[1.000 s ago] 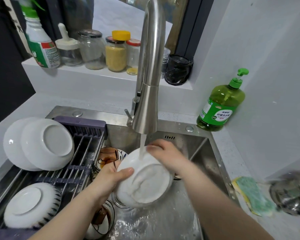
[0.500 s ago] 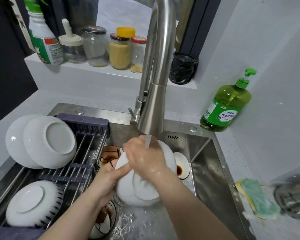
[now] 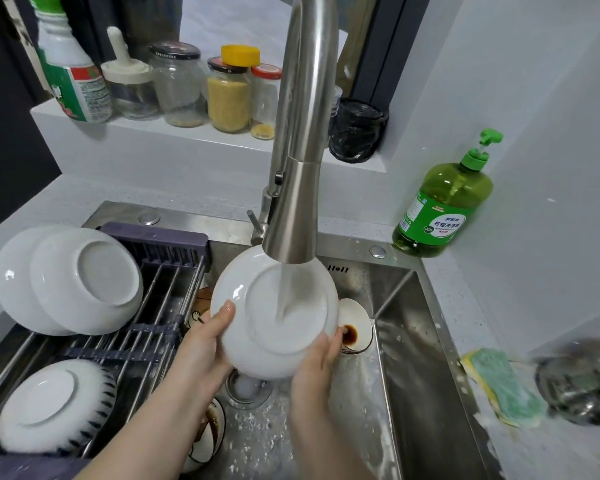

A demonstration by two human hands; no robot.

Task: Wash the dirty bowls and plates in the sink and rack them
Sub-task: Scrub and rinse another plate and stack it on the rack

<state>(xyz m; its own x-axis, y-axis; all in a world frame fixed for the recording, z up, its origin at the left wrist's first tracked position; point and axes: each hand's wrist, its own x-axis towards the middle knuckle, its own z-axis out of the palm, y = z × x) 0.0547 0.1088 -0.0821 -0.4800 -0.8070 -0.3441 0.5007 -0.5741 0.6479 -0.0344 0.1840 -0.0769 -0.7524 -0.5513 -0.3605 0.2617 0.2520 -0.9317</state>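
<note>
1. A white bowl (image 3: 257, 306) is held right under the tap (image 3: 302, 168), tilted, with its underside turned to the camera; water (image 3: 286, 292) is seen striking the foot ring.
2. The bowl's left edge is gripped by the left hand (image 3: 205, 344): the thumb is laid on the underside, and the other fingers are hidden behind the rim.
3. Its lower right edge is clasped by the right hand (image 3: 316, 362), with the fingers curled round the rim.
4. Below the tap, the sink (image 3: 416, 393) is flecked with foam. A saucer (image 3: 355, 330) stained brown is seen just right of the bowl.
5. Below and left of the tap, patterned dirty bowls (image 3: 210, 431) are partly hidden by the left forearm.
6. Left of the tap, a rack (image 3: 153, 299) is laid across the sink. Two racked bowls (image 3: 87, 278) are leaned on it, overlapping, and a striped bowl (image 3: 49, 407) is set upside down nearer the camera.
7. Right of the tap, a soap bottle (image 3: 444, 209) is stood on the counter, with a sponge (image 3: 503, 386) nearer the camera.
8. Behind the tap, jars (image 3: 228, 98) are lined on a ledge.
</note>
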